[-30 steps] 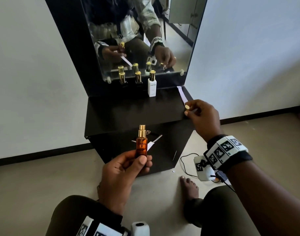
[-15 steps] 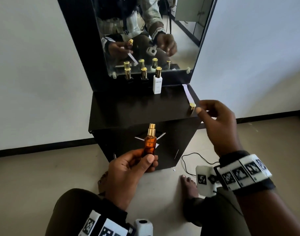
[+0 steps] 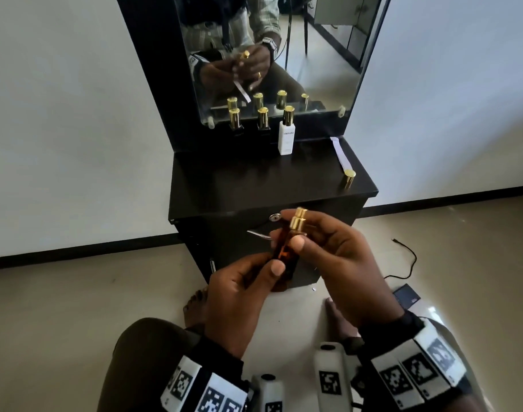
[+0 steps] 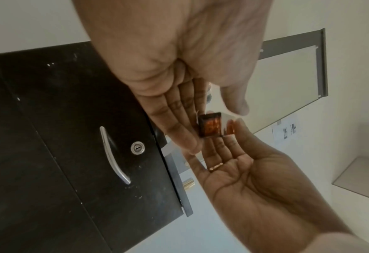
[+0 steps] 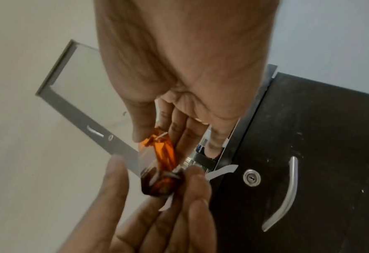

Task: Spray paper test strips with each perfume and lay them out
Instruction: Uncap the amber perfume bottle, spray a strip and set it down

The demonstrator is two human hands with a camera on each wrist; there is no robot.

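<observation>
Both hands meet in front of the black cabinet (image 3: 254, 188) on an amber perfume bottle (image 3: 285, 257), whose gold sprayer (image 3: 298, 221) points up without its cap. My left hand (image 3: 272, 263) grips the bottle's lower part and has a white paper strip (image 3: 258, 234) tucked behind it. My right hand (image 3: 307, 233) holds the upper part, thumb on the front and fingers curled by the sprayer. The wrist views show the bottle (image 4: 210, 125) (image 5: 162, 154) between both hands and the strip (image 5: 222, 171) sticking out. The gold cap (image 3: 349, 178) stands on the cabinet's right edge beside another strip (image 3: 340, 153).
At the back of the cabinet top, under the mirror (image 3: 272, 55), stand a white bottle (image 3: 286, 135) and two dark gold-capped bottles (image 3: 234, 118) (image 3: 263, 117). The cabinet door has a lock (image 3: 274, 217). A black cable (image 3: 408, 257) lies on the floor at right, near my bare feet.
My right hand has let go of the gold cap on the cabinet's right edge and come left and down onto the amber bottle. Both hands now hold it.
</observation>
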